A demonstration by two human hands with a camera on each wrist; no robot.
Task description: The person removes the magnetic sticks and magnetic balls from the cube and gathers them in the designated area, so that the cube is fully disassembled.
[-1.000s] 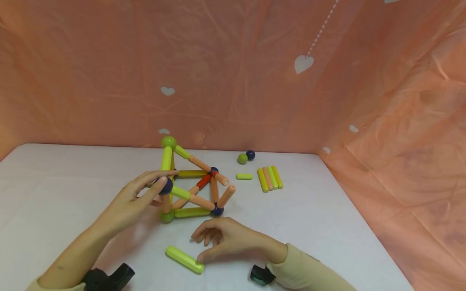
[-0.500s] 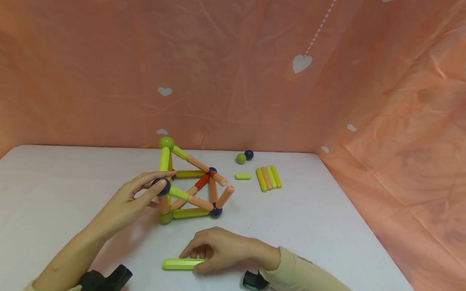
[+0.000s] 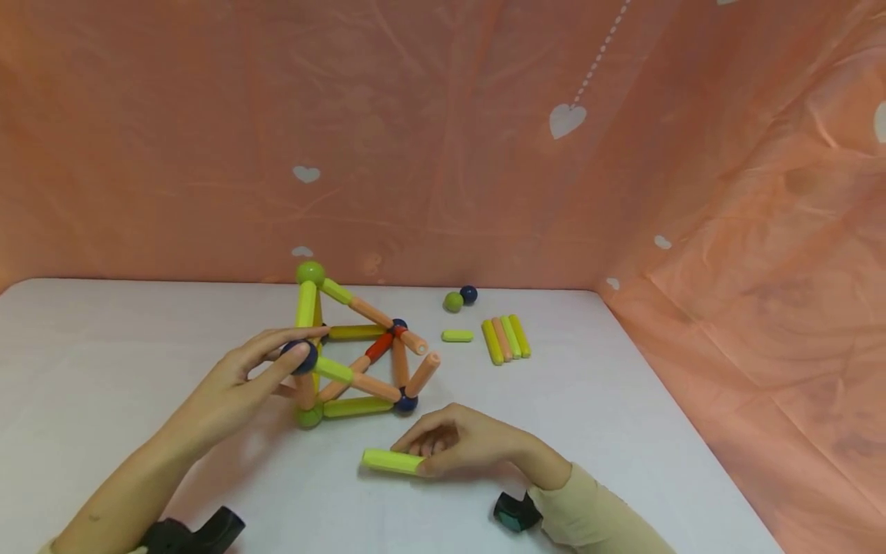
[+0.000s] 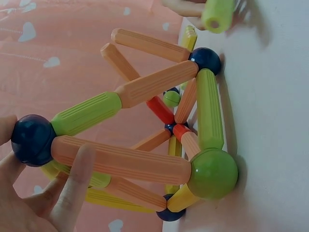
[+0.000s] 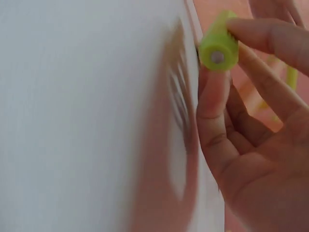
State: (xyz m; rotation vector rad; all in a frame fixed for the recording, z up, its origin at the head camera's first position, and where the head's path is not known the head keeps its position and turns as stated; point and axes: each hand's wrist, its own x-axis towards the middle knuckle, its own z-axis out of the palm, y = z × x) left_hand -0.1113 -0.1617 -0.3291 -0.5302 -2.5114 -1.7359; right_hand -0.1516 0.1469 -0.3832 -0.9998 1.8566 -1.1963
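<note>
Right hand (image 3: 477, 442) pinches a light green rod (image 3: 389, 461) between thumb and fingers, one end jutting towards the person's left; the rod is held just above the white desk (image 3: 588, 431), nearer the person than the framework (image 3: 377, 386) of rods and balls; left hand (image 3: 231, 388) is clamped on a dark blue ball (image 4: 33, 140) at the framework's upper near corner, thumb and a finger against it; below that ball, a peach rod (image 4: 135, 160) runs down to a green ball (image 4: 212, 174) resting on the desk; farther back, to the framework's right, lie a short green rod (image 3: 457, 336), a row of four rods (image 3: 506, 339) side by side, and a pair of loose balls (image 3: 453, 302), one green, one blue.
</note>
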